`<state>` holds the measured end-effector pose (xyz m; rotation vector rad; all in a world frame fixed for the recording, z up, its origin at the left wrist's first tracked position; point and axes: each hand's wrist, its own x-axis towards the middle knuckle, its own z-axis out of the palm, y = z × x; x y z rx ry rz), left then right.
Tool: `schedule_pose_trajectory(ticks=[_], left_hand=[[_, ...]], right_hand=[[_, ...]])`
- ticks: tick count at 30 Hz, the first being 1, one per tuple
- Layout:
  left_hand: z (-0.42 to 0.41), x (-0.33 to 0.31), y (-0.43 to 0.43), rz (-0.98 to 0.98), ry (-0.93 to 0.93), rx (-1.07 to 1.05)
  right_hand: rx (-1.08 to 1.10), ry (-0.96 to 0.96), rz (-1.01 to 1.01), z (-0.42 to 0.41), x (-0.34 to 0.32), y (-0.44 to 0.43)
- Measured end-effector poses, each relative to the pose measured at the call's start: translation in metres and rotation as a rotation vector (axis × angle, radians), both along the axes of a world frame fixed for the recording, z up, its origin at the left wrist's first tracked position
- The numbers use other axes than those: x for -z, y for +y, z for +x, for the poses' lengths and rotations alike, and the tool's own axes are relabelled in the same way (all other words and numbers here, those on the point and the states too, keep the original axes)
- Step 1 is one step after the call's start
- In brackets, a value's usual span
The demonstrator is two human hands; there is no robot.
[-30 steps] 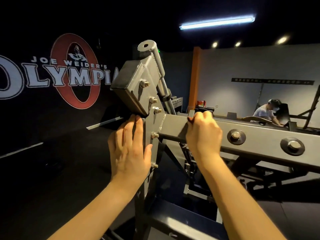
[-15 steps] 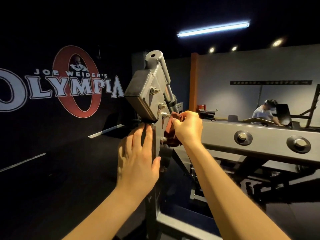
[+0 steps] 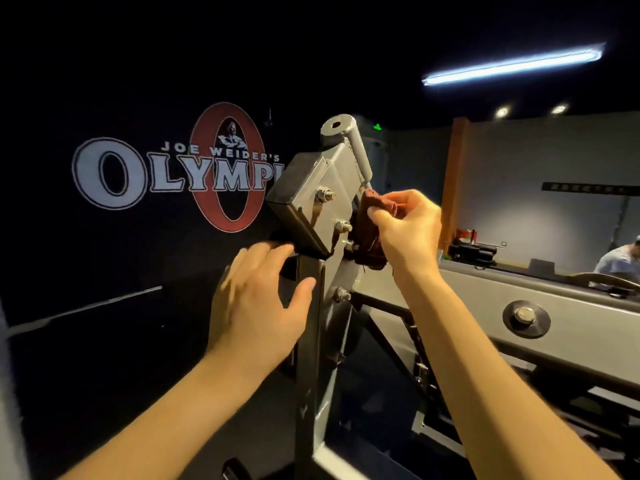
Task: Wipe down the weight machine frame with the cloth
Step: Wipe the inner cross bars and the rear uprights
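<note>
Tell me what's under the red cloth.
The cloth, pinched by the right hand, lies against the grey frame plate beside its bolts. The metal directly beneath it is covered, so its state cannot be seen.

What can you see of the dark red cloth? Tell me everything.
The dark red cloth is a soft, crumpled fabric rag, bunched into folds, with loose threads hanging from its lower edge. The right hand pinches it and holds it against the edge of the grey metal bracket plate, beside its protruding bolts.
</note>
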<state>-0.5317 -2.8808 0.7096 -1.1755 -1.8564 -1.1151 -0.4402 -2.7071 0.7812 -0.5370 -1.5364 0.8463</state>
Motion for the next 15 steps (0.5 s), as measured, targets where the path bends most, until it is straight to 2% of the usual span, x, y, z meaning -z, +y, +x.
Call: schedule_pose_trajectory(ticks=[3,6,12,15], left_hand=[[-0.005,-0.021,-0.006,0.180,0.003,-0.038],[-0.009,-0.037,-0.001,0.182,0.026,-0.071],[-0.016,-0.047,0.016,0.206,0.077,-0.090],[-0.019,-0.047,0.017,0.212,0.090,-0.100]], right_hand=[[0.010,-0.081,0.225,0.003,0.001,-0.014],[-0.022,-0.122,0.377,0.007,0.002,-0.019],[0.093,0.008,0.371,-0.015,-0.046,0.001],[0.105,0.093,0.407,-0.021,-0.044,-0.007]])
